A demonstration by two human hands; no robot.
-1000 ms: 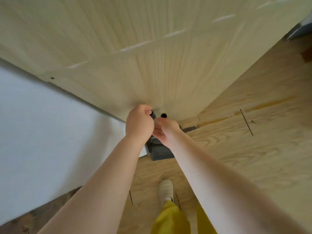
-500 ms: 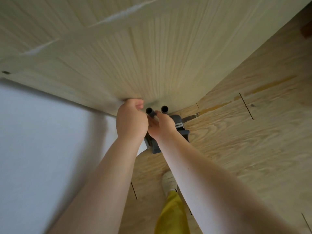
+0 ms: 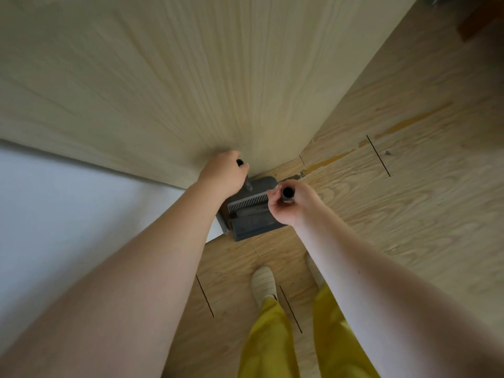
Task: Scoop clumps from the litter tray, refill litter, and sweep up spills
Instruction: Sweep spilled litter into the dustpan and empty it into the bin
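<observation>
A grey long-handled dustpan with a comb edge stands on the wooden floor, in the corner where a pale wooden panel meets a white wall. My left hand grips the top of one dark upright handle, close to the panel. My right hand grips the top of a second dark tubular handle above the dustpan. I cannot tell which handle belongs to the broom and which to the pan. The litter tray is not in view.
The pale wooden panel fills the upper left, the white wall the left. My foot in a pale slipper and yellow trousers are just below the dustpan. Wooden floor stretches to the right.
My hands have drawn apart, each with its own handle: the right one moved right and toward me. More of the dustpan shows between them.
</observation>
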